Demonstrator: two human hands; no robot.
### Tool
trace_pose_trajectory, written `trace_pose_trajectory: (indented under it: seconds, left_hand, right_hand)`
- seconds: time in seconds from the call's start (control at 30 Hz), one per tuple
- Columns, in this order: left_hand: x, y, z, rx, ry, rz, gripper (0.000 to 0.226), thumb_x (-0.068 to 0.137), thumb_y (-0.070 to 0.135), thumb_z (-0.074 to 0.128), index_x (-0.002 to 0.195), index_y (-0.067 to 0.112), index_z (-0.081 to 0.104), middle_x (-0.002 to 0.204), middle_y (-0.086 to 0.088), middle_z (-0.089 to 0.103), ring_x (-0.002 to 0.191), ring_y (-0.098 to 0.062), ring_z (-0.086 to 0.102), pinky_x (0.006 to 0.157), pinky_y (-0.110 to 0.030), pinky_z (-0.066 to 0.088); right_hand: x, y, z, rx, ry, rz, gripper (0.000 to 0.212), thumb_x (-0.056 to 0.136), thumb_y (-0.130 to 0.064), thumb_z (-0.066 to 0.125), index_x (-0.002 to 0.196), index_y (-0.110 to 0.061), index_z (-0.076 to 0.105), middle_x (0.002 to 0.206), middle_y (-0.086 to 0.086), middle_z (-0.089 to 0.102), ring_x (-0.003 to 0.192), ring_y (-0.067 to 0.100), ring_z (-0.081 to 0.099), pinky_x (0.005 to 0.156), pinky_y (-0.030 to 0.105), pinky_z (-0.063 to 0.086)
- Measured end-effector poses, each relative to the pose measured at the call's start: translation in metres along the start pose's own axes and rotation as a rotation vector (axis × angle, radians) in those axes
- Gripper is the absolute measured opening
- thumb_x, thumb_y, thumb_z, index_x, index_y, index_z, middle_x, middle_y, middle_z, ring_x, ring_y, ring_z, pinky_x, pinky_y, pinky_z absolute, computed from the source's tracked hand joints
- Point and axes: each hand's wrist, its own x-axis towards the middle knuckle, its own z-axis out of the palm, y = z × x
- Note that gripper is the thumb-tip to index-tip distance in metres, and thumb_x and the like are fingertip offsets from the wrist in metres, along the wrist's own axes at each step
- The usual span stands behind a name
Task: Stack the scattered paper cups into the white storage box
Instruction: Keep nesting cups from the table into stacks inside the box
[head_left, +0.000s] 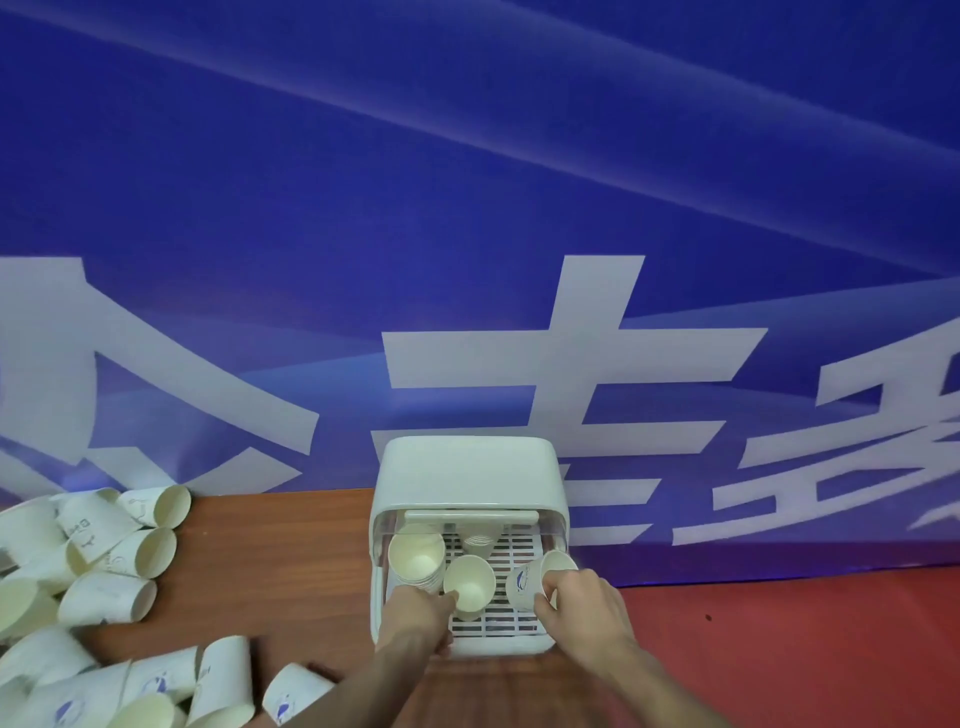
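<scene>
Left hand (418, 610) pinches a paper cup (470, 584) over the white storage box (467, 478); right hand (584, 603) grips another cup (535, 579); brown counter (270, 571), blue banner (467, 208) behind

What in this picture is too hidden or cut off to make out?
Head view only:
- How many cups sit in the nested stack inside the white plastic storage box: only rims show.
- The small cup at the back: shaded by the box's hood.
- The pile of scattered paper cups: cut off by the left and bottom edges.
- The cups' blue logos: too blurred to read.
</scene>
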Motion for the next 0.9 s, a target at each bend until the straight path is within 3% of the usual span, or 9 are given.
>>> trace_pose_trajectory:
  seconds: [0.1, 0.2, 0.3, 0.5, 0.67, 0.9]
  left_hand:
    - [-0.005, -0.001, -0.008, 0.033, -0.016, 0.052, 0.026, 0.086, 0.033, 0.067, 0.08, 0.008, 0.067, 0.053, -0.005, 0.068, 0.049, -0.019, 0.068, 0.06, -0.032, 0.06]
    - [-0.011, -0.006, -0.019, 0.217, 0.034, 0.135, 0.039, 0.082, 0.051, 0.06, 0.067, 0.016, 0.067, 0.061, 0.006, 0.071, 0.06, -0.013, 0.07, 0.067, -0.025, 0.057]
    - [-0.017, -0.008, -0.031, 0.391, 0.152, 0.239, 0.043, 0.075, 0.065, 0.054, 0.066, 0.024, 0.064, 0.077, 0.011, 0.071, 0.08, -0.014, 0.068, 0.072, -0.023, 0.05]
    - [-0.018, -0.018, -0.065, 0.55, 0.233, 0.431, 0.045, 0.074, 0.065, 0.048, 0.094, 0.03, 0.068, 0.094, 0.011, 0.069, 0.094, -0.013, 0.065, 0.081, -0.027, 0.049]
    - [-0.005, -0.034, -0.089, 0.759, 0.243, 0.482, 0.065, 0.078, 0.074, 0.046, 0.123, 0.029, 0.057, 0.123, 0.004, 0.06, 0.121, -0.018, 0.047, 0.098, -0.037, 0.04]
    - [0.015, -0.049, -0.105, 0.892, 0.198, 0.496, 0.067, 0.078, 0.069, 0.048, 0.13, 0.027, 0.049, 0.136, 0.002, 0.048, 0.13, -0.02, 0.036, 0.105, -0.041, 0.032]
  right_hand:
    - [-0.006, -0.009, -0.005, -0.002, 0.009, -0.022, 0.021, 0.09, -0.038, 0.048, 0.084, -0.022, 0.06, 0.08, -0.002, 0.059, 0.084, 0.024, 0.061, 0.066, 0.03, 0.037]
    - [-0.011, -0.022, -0.01, -0.029, 0.022, -0.069, 0.019, 0.091, -0.037, 0.047, 0.081, -0.023, 0.056, 0.078, -0.002, 0.057, 0.073, 0.022, 0.049, 0.066, 0.03, 0.035]
    - [-0.013, -0.036, -0.013, -0.064, 0.031, -0.119, 0.021, 0.091, -0.037, 0.044, 0.08, -0.022, 0.055, 0.076, -0.002, 0.054, 0.071, 0.022, 0.045, 0.065, 0.032, 0.036]
    - [-0.01, -0.058, -0.011, -0.181, 0.05, -0.272, 0.025, 0.094, -0.033, 0.039, 0.078, -0.018, 0.051, 0.074, -0.001, 0.051, 0.075, 0.026, 0.057, 0.061, 0.034, 0.034]
    - [-0.004, -0.069, -0.002, -0.323, 0.031, -0.324, 0.024, 0.097, -0.025, 0.037, 0.092, -0.021, 0.06, 0.097, 0.003, 0.064, 0.092, 0.028, 0.064, 0.065, 0.032, 0.031]
    - [0.012, -0.072, 0.024, -0.468, -0.098, -0.342, 0.028, 0.096, -0.015, 0.042, 0.114, -0.017, 0.063, 0.112, 0.007, 0.062, 0.101, 0.03, 0.063, 0.069, 0.032, 0.033]
